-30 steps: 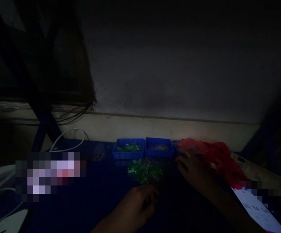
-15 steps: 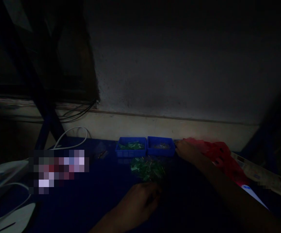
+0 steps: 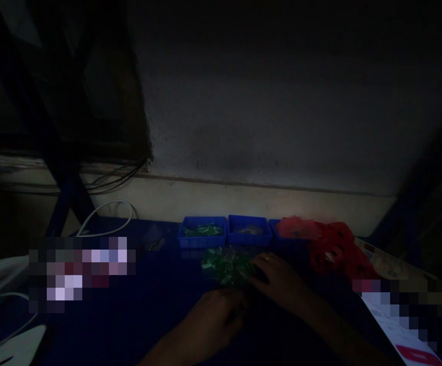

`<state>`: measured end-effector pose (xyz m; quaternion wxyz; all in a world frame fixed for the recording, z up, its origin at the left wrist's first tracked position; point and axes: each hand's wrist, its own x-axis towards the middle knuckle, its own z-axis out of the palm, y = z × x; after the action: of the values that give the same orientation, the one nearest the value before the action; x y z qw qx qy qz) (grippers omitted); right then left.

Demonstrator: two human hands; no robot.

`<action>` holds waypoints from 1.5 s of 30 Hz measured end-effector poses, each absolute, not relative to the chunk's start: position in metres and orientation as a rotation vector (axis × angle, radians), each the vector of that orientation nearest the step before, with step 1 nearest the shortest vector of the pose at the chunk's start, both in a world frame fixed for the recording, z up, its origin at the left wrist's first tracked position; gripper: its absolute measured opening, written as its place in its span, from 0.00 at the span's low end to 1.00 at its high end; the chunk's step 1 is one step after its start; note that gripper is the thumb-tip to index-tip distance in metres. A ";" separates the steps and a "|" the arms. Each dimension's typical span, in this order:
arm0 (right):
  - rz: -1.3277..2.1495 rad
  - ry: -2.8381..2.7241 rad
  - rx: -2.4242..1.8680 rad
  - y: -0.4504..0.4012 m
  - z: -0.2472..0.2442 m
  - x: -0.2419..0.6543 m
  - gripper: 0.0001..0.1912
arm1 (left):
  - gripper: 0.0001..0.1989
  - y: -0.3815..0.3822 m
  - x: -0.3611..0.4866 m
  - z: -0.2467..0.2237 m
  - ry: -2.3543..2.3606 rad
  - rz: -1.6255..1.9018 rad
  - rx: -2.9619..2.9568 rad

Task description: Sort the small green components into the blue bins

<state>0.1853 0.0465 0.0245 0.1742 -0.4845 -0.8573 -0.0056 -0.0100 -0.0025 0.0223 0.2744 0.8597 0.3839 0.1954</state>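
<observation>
A pile of small green packets lies on the dark blue table, with thin pieces on top. My left hand is curled just in front of the pile; its fingertips are in shadow, and what they hold, if anything, is hidden. At the pile's right edge is my right hand, thumb and fingers apart, a ring on one finger, nothing visible in it. Behind the pile stand a blue bin of green packets, a blue bin of small clear pieces and a third blue bin with red material.
Red netting or bags lie at the right, near a printed sheet. Blurred items and white cables are at the left. A small clear bag lies left of the bins. A wall rises behind the table.
My right hand has come from beside the bins down and left to the green pile, uncovering the third bin. My left hand has hardly moved. The view has shifted slightly.
</observation>
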 end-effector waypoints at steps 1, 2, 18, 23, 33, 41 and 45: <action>-0.004 -2.417 -1.379 0.041 0.018 0.185 0.14 | 0.10 -0.003 -0.010 0.022 1.030 0.524 2.310; -0.001 -2.391 -1.398 0.038 0.012 0.184 0.13 | 0.09 -0.003 -0.010 0.022 1.026 0.523 2.310; 0.331 -2.473 -1.132 0.021 0.006 0.188 0.27 | 0.09 0.001 -0.009 0.023 1.024 0.552 2.260; 0.672 -2.282 -1.148 0.018 0.008 0.183 0.25 | 0.09 0.000 -0.006 0.023 0.984 0.573 2.257; 1.321 -1.774 -1.209 0.022 0.015 0.185 0.04 | 0.09 0.000 -0.009 0.020 1.103 0.597 2.123; 1.859 -1.392 -1.061 0.023 0.003 0.186 0.16 | 0.09 0.001 -0.005 0.010 1.240 0.640 2.028; 1.924 -1.351 -1.015 0.021 0.005 0.188 0.14 | 0.10 0.000 -0.005 0.010 1.184 0.658 2.025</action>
<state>0.1876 0.0213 0.0047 0.2863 -0.3796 -0.5056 0.7199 -0.0045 0.0000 0.0102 0.3453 0.7801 0.4559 0.2535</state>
